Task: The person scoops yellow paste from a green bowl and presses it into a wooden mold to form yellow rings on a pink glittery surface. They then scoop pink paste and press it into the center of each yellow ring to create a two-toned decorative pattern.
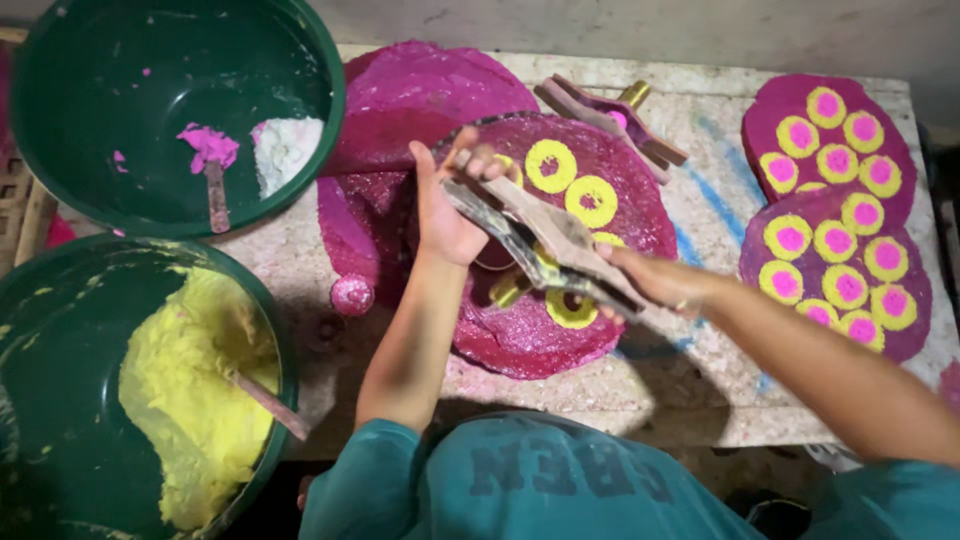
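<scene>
My left hand [446, 212] and my right hand [655, 281] both grip a wooden press tool [545, 240] with two long handles, held over a round magenta disc [600, 160] on the table. Several yellow rings [551, 166] lie on that disc, and one yellow ring [570, 309] sits right under the tool. The left hand holds the upper handle ends, the right hand the lower ones.
A green basin of yellow paste [200, 400] with a stick stands at lower left. Another green basin [150, 60] holds pink and white powder. Finished magenta discs with yellow-pink rings [835, 215] lie at right. A second wooden tool [615, 115] rests behind. The table edge [600, 425] is near me.
</scene>
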